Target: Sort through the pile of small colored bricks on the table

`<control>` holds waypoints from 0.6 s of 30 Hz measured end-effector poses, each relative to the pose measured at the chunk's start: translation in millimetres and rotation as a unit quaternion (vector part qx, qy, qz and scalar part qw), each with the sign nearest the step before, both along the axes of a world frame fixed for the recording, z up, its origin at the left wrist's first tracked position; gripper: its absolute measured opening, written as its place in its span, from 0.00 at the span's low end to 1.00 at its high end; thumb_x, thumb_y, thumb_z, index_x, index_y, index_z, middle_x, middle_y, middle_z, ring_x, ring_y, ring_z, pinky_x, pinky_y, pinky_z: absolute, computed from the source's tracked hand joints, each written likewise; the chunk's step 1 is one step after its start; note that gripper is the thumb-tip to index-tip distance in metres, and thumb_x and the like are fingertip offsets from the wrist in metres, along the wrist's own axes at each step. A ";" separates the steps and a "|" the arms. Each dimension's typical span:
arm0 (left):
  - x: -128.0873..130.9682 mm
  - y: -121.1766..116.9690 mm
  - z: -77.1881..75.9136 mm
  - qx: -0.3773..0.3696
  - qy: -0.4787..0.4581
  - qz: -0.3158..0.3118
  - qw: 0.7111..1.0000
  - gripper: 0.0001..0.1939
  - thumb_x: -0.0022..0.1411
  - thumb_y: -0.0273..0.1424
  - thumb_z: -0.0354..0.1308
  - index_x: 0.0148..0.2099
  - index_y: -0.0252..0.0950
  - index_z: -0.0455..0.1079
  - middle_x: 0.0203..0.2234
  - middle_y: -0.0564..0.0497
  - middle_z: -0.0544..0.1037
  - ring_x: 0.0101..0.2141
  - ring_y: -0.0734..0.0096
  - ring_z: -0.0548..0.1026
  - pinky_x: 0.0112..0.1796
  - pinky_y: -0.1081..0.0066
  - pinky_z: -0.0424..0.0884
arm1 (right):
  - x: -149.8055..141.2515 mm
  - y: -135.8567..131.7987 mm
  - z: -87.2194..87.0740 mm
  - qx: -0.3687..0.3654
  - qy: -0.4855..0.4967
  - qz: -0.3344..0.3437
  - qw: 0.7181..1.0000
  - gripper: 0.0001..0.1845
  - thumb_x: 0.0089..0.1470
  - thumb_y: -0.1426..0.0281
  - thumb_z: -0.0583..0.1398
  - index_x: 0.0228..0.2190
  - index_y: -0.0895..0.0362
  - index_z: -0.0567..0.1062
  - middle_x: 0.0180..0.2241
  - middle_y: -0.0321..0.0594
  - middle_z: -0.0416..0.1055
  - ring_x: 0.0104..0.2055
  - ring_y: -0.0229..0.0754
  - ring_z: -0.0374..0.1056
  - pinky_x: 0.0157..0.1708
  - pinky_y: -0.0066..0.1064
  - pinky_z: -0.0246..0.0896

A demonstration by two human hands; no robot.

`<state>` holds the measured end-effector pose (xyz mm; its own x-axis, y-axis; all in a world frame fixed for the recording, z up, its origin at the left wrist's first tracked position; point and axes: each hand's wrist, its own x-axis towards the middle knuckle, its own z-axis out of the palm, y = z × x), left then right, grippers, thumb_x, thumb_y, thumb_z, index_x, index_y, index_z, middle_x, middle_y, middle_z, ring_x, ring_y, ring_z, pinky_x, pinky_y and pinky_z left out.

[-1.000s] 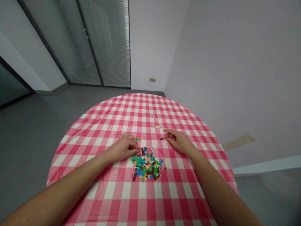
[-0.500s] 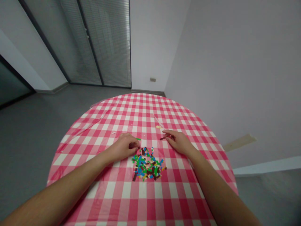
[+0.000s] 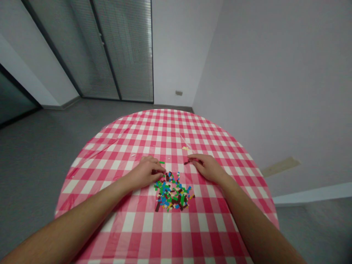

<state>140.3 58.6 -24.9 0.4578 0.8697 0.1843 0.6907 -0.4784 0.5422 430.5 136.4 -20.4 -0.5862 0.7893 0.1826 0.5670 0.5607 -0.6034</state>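
A heap of small coloured bricks [image 3: 172,192], green, blue, dark brown and yellow, lies on a round table with a red-and-white checked cloth [image 3: 165,227]. My left hand [image 3: 145,172] rests at the heap's upper left edge, fingers curled with a dark piece at their tips. My right hand [image 3: 206,167] lies to the upper right of the heap, fingertips pinched beside a few dark brown pieces [image 3: 188,161]. A single green piece [image 3: 162,162] sits just beyond my left fingers. A small yellow piece [image 3: 185,148] lies farther back.
The table stands in a room corner, with a white wall to the right and grey floor [image 3: 41,146] around it. Glass doors with blinds [image 3: 121,51] are at the back left.
My right hand has slid a little to the left and nearer, along with the dark pieces at its fingertips. My left hand's fingers shifted slightly at the heap's edge.
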 end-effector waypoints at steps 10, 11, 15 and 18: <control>7.4 1.3 2.3 -0.002 -0.070 0.016 0.997 0.09 0.65 0.34 0.59 0.35 0.41 0.79 0.30 0.51 0.81 0.34 0.66 0.74 0.42 0.64 0.64 | -11.1 -11.9 10.7 0.146 0.023 -0.004 0.989 0.10 0.60 0.69 0.58 0.40 0.55 0.79 0.38 0.44 0.79 0.40 0.45 0.74 0.40 0.37 0.69; 9.6 -0.3 4.4 -0.014 -0.097 0.030 0.995 0.09 0.65 0.34 0.59 0.34 0.40 0.79 0.29 0.51 0.81 0.34 0.66 0.74 0.41 0.64 0.64 | -17.2 -17.8 11.4 0.158 0.034 0.011 0.987 0.09 0.60 0.68 0.58 0.40 0.55 0.79 0.37 0.44 0.79 0.39 0.44 0.74 0.39 0.36 0.69; 20.0 -9.4 12.7 -0.092 -0.201 0.061 0.973 0.09 0.61 0.34 0.59 0.32 0.38 0.78 0.28 0.49 0.79 0.34 0.66 0.74 0.39 0.67 0.67 | -44.5 -43.6 10.5 0.176 0.073 0.086 0.978 0.09 0.60 0.64 0.61 0.36 0.56 0.79 0.33 0.42 0.79 0.35 0.43 0.73 0.35 0.32 0.66; 25.0 -14.4 14.2 -0.129 -0.238 0.067 0.960 0.10 0.61 0.35 0.58 0.31 0.37 0.77 0.28 0.49 0.78 0.33 0.67 0.74 0.36 0.68 0.68 | -57.1 -56.0 9.9 0.134 0.083 0.096 0.983 0.07 0.60 0.65 0.61 0.34 0.54 0.79 0.31 0.39 0.79 0.33 0.41 0.73 0.34 0.31 0.65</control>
<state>165.3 44.2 -10.7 0.2551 0.9600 0.1158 0.3819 -0.2101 0.9000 373.4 80.4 -10.5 -0.6641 0.5781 0.4741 0.3422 0.7988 -0.4947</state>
